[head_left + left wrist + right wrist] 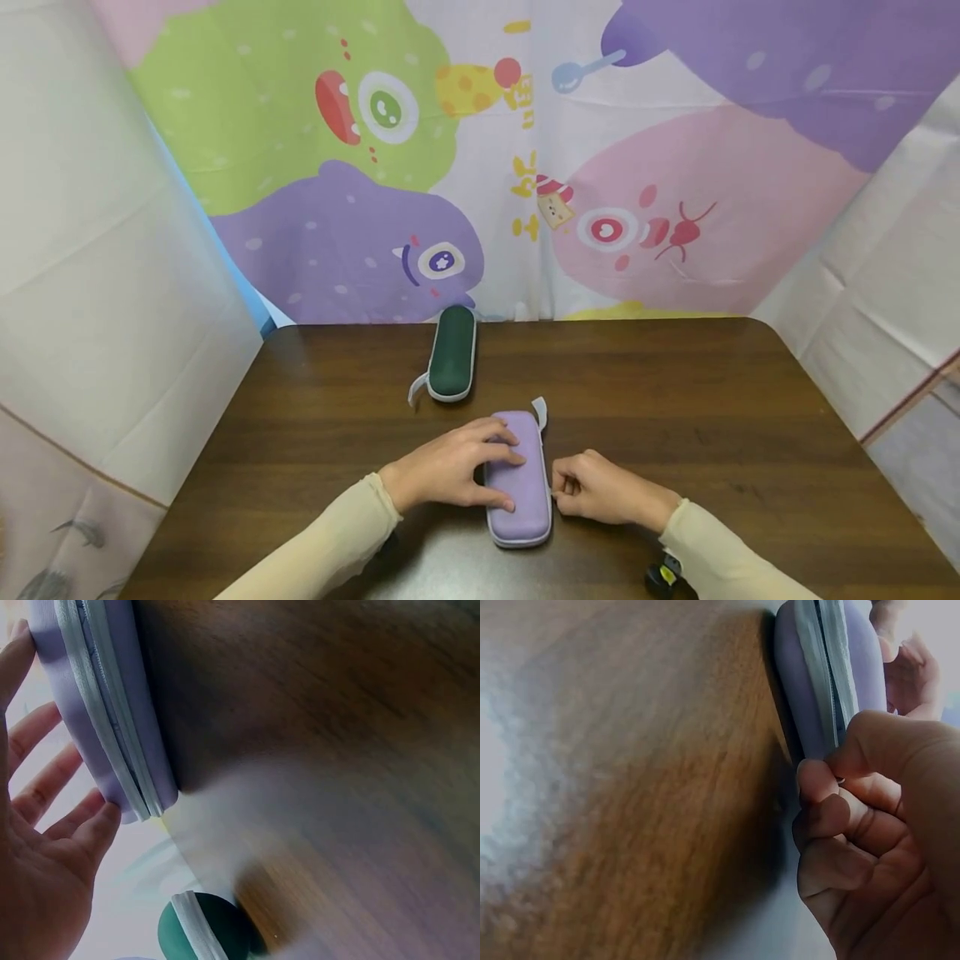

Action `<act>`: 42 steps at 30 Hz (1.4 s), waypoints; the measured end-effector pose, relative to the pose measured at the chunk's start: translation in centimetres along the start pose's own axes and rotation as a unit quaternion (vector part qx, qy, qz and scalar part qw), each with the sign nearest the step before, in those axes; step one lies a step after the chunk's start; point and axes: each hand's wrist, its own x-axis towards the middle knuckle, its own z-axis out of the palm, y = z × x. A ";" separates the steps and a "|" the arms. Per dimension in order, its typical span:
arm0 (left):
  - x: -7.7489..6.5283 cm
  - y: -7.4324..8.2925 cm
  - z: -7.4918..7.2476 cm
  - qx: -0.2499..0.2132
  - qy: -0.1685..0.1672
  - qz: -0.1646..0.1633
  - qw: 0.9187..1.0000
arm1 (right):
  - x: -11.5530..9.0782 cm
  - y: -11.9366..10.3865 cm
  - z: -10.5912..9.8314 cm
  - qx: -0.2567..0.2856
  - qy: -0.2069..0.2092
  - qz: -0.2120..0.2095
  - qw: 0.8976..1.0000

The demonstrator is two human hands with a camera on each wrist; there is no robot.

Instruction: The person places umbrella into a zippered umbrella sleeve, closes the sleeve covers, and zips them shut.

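A purple hard-shell zip case (528, 479) with pale zipper tape lies lengthwise on the table, a fabric loop (540, 412) at its far end. My left hand (461, 462) rests on its top from the left, fingers and thumb spread, tips pressing the lid. At the case's right side, my right hand (600, 487) has its fingers curled. In the right wrist view, thumb and forefinger pinch at the zipper (826, 675), with the zipper pull mostly hidden by them. Above the pinch, a dark line runs between the two tapes.
Beyond the purple case, a green zip case (453, 354) with a pale loop lies near the far edge of the brown wooden table (675, 400). A cartoon-printed curtain (510, 283) hangs right behind the table, with pale cloth at both sides.
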 end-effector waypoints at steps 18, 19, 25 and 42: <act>0.0 0.1 -0.3 -0.001 -0.001 0.000 1.000 | -0.6 -0.7 0.5 0.042 -0.008 0.004 0.999; 0.0 0.2 -0.4 -0.001 -0.004 -0.002 1.000 | -0.6 -0.7 0.5 0.041 -0.009 0.003 0.999; 0.1 0.6 -0.7 0.052 -0.026 -0.004 0.998 | -0.7 -0.6 -0.1 0.034 -0.023 -0.003 0.999; -0.2 2.4 -1.1 0.219 -0.025 0.020 0.975 | -0.2 1.0 -3.4 -0.019 -0.083 0.022 0.996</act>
